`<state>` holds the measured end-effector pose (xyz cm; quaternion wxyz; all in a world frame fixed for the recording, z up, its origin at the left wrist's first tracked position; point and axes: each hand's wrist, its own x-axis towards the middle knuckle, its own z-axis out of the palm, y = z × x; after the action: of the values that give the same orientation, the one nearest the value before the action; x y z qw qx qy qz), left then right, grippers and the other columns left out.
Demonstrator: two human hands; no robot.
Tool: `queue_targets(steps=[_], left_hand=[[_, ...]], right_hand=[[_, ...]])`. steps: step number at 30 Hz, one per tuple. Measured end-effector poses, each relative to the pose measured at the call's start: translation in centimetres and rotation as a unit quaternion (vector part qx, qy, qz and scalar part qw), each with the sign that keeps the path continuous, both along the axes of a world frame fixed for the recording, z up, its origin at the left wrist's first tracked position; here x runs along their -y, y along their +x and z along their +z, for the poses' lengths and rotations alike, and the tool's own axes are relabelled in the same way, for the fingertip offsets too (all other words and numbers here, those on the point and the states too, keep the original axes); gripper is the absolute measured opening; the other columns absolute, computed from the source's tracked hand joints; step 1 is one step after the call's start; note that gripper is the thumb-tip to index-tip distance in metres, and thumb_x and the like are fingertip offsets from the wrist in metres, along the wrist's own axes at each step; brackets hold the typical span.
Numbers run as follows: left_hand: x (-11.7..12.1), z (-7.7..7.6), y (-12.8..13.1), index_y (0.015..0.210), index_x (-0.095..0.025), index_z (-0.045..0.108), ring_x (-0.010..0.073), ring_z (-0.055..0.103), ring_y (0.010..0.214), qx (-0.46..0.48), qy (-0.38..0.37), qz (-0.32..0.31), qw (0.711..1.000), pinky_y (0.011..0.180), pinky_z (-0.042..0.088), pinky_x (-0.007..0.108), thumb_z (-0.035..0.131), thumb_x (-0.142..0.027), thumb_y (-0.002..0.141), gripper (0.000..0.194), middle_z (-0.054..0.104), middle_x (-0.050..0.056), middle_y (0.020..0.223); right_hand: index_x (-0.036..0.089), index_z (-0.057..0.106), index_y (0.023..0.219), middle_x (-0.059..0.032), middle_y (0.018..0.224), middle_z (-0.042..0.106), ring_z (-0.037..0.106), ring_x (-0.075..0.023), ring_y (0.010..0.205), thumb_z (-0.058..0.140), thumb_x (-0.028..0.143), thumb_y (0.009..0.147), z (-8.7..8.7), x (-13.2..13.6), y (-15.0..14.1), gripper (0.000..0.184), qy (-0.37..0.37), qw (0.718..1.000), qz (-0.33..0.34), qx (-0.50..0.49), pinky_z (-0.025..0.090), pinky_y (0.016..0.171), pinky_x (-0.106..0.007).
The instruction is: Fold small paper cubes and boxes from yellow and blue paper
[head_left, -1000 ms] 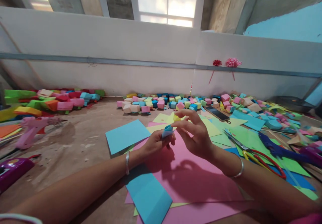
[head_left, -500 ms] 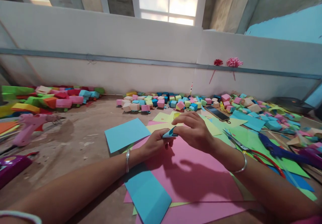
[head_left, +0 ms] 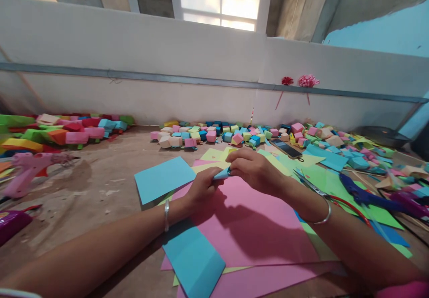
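Curled piece of blue paper (head_left: 221, 174) sat between the two hands, lifted above a pink sheet (head_left: 258, 231). Left hand (head_left: 205, 186) gripped one end, thumb on top. Right hand (head_left: 256, 168) had bent fingers at the other end; whether they pinched it or only touched could not be told. Holding both ends probably kept the curl from springing open. Pink sheet lay under the fingers, overlapping other paper; blue sheets lay left of the fingers (head_left: 164, 179) and nearer the body (head_left: 194, 260). Right of the fingers: scissors (head_left: 311, 185), blades toward the hands, and a dark-blue glue gun (head_left: 362, 194), perhaps kept within reach. Beyond the fingers, small paper blocks (head_left: 211, 136) lined the worktop's (head_left: 110, 199) back, likely leaving the middle for handwork.
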<state>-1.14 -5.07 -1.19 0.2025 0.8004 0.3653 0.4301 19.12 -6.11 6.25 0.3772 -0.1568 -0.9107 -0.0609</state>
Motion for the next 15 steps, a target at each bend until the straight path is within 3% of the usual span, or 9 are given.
queue_targets(steps=[6,10,13,15], left_hand=[[-0.4,-0.2,-0.1,0.073,-0.017,0.061,0.015,0.056,0.072,0.011,0.013,-0.001,1.0,0.067,0.043,0.026,0.046,-0.006,0.07,0.019,0.065,0.001,0.075],[-0.5,-0.2,-0.2,0.066,-0.017,0.057,0.0117,0.052,0.063,0.036,-0.012,-0.015,0.999,0.06,0.041,0.023,0.048,-0.011,0.078,0.016,0.059,-0.002,0.065],[-0.4,-0.2,0.0,0.068,-0.016,0.058,0.0102,0.052,0.058,0.052,-0.043,-0.044,0.997,0.055,0.043,0.021,0.049,-0.019,0.085,0.02,0.059,-0.001,0.064],[-0.3,-0.3,0.1,0.072,-0.016,0.061,0.0095,0.054,0.056,0.061,-0.064,-0.069,0.994,0.053,0.044,0.021,0.049,-0.022,0.088,0.021,0.061,0.0,0.065]], right_hand=[[0.016,0.058,0.075,-0.0083,0.082,0.066,0.059,-0.0177,0.077,0.047,0.011,0.091,0.2,1.2,-0.6,0.019,-0.056,0.998,-0.034,-0.016,0.049,0.07,-0.032],[0.015,0.061,0.097,-0.0109,0.095,0.068,0.061,-0.0197,0.089,0.054,0.017,0.091,-0.1,1.1,-0.7,0.009,-0.042,0.999,0.009,-0.005,0.051,0.077,-0.034],[0.014,0.055,0.12,-0.0088,0.095,0.068,0.062,-0.0166,0.084,0.061,0.018,0.088,-0.7,0.8,-0.8,0.033,-0.062,0.995,0.01,-0.079,0.053,0.075,-0.031],[0.017,0.056,0.121,-0.004,0.086,0.068,0.061,-0.0131,0.074,0.062,0.016,0.087,-1.1,0.5,-0.9,0.034,-0.107,0.985,0.006,-0.135,0.053,0.07,-0.027]])
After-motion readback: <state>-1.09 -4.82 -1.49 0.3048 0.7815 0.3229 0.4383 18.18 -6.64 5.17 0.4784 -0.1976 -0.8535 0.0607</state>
